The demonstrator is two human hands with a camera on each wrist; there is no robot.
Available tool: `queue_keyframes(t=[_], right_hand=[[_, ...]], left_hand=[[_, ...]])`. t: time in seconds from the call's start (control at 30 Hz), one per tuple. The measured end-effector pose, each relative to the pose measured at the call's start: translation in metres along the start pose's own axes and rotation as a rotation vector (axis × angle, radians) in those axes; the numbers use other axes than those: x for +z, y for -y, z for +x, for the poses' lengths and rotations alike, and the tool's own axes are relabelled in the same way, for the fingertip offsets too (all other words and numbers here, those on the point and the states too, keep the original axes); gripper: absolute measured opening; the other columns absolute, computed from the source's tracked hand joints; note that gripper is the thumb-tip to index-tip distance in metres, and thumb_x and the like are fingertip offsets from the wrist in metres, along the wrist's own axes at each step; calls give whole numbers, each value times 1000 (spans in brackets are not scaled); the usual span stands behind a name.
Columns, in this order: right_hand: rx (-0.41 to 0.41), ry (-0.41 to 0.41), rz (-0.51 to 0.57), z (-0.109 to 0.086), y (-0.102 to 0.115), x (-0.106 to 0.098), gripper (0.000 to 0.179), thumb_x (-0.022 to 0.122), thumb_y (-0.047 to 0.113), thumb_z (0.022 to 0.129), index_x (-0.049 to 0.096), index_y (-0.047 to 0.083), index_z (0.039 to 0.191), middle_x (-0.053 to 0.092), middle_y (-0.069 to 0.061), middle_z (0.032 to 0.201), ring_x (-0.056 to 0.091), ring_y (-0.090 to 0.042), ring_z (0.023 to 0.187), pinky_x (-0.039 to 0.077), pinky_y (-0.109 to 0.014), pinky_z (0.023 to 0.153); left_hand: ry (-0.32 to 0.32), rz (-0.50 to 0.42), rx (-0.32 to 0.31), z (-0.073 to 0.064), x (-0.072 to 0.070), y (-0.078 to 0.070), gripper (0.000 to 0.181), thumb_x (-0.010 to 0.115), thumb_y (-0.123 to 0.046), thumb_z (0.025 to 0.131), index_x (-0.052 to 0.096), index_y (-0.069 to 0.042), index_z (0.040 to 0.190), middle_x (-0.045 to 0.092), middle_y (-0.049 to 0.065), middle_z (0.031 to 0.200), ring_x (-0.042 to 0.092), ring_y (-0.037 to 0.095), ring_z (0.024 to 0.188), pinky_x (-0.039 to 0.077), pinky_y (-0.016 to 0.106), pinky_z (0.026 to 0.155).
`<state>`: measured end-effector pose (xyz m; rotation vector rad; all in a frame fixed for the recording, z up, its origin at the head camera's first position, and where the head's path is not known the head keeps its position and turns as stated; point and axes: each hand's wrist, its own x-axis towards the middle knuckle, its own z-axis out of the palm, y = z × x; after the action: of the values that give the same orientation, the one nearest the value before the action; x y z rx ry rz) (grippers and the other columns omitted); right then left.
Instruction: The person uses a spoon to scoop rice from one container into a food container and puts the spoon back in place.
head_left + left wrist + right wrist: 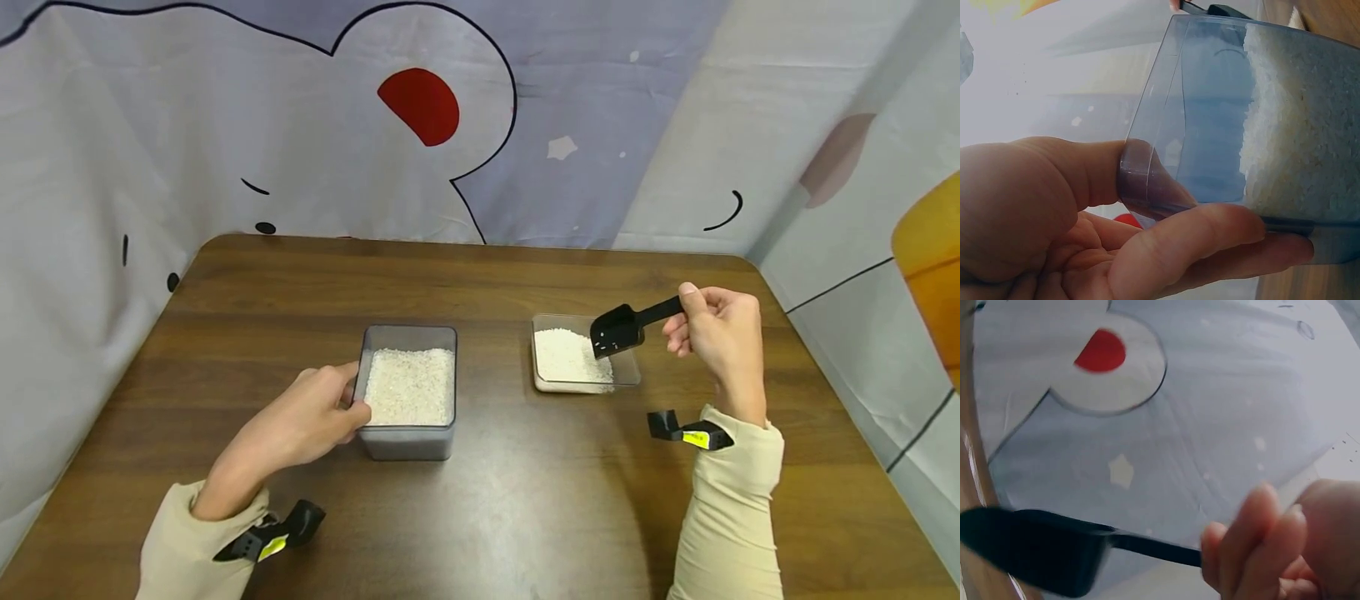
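Sleeves [726, 517] nearest. Our right hand [720, 333] pinches scoop [618, 327] over right tray [628, 368]; left hand [300, 421] grips left tub [408, 444]. Scoop clipping tray rim could scatter rice [564, 354].

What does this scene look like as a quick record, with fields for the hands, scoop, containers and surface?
Left hand: grips the tall gray container at its left side
Right hand: holds a black scoop by its handle
Scoop position: over the shallow clear container
Tall container contents: off-white grains
Shallow container contents: white grains, mostly toward the left
Surface: brown wood-grain table
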<state>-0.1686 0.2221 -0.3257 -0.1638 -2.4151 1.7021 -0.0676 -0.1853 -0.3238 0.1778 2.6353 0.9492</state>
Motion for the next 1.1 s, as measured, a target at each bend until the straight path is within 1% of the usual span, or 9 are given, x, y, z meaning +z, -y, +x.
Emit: queue_keyframes(t=[0.13,0.23,0.3,0.4,0.57,0.7,0.83,0.97,1.1], right_hand=[[82,5,276,-3,7,3,31,57,21,89,57,-9,82,58,-5,47,48,-11,32,37,-21,31],[120,40,427,-6,11,7,26,60,19,88,58,-6,80,57,-5,47,46,-10,31,34,-19,30],[130,66,479,-8,14,11,23,60,18,87,60,-4,82,57,-5,47,45,-8,31,33,-18,30],[132,116,558,-11,18,20,21,60,16,87,60,-4,81,57,-5,47,45,-7,31,32,-17,29],[69,200,685,-21,25,44,23,58,14,89,59,-5,76,57,-6,48,45,-7,31,32,-16,29],[1,238,705,-34,32,72,23,55,13,90,57,-4,74,56,-7,48,44,-8,31,31,-18,29],[-41,286,663,-49,40,96,26,54,15,92,56,-3,74,55,-6,49,44,-10,32,31,-21,29],[-138,350,552,-64,50,117,31,52,19,93,55,-8,76,56,-12,51,46,-15,32,35,-28,28],[-303,383,388,-76,58,135,31,50,19,94,55,-7,79,57,-18,54,49,-19,32,38,-33,29]], left_hand=[[2,-13,-1,-1,0,1,29,51,-6,83,50,6,110,50,1,57,42,10,48,31,23,42],[-5,-10,4,0,1,2,28,52,-6,83,50,6,108,50,1,57,43,10,48,31,24,42],[-12,-3,11,0,2,3,26,52,-7,82,51,6,105,51,0,56,43,10,48,32,24,43],[-26,16,28,2,3,4,17,52,-7,81,52,3,95,50,-1,55,43,10,47,33,24,44],[-35,27,47,5,3,5,11,52,-7,80,51,0,88,50,-2,54,43,9,47,33,24,44],[-44,28,63,6,2,4,7,52,-7,80,51,-3,85,50,-3,53,44,9,47,33,25,45],[-49,41,66,6,2,5,4,52,-8,79,51,-5,82,50,-3,53,45,9,47,34,25,46],[-49,51,56,5,2,4,7,53,-9,80,51,-3,83,51,-2,54,47,10,49,35,26,46],[-48,54,49,6,2,3,6,52,-9,80,50,-3,82,51,-2,54,48,10,49,36,26,47]])
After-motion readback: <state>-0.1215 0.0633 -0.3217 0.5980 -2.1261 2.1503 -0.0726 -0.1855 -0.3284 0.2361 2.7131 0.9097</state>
